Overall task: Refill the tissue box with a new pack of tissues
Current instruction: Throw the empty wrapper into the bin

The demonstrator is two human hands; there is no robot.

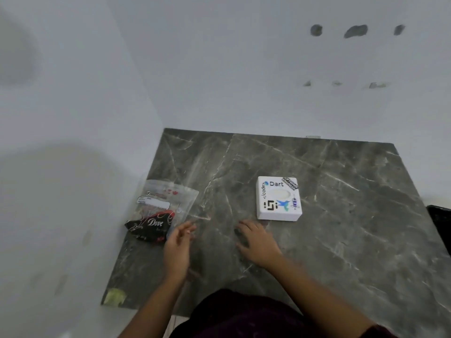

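A white square tissue box (278, 198) with stickers and an oval top slot sits on the dark marble table (341, 215), right of centre. At the table's left edge lies a clear plastic pack (163, 203) with a white label, partly over a black "Dove" wrapper (152, 225). My left hand (178, 247) hovers edge-on just right of the pack's near corner, fingers apart, holding nothing. My right hand (256, 240) rests palm down on the table, just in front and left of the tissue box, not touching it.
White walls meet in a corner behind and left of the table. A yellowish scrap (114, 296) lies at the table's near left corner. A black object (440, 223) shows at the right edge. My dark clothing fills the bottom centre.
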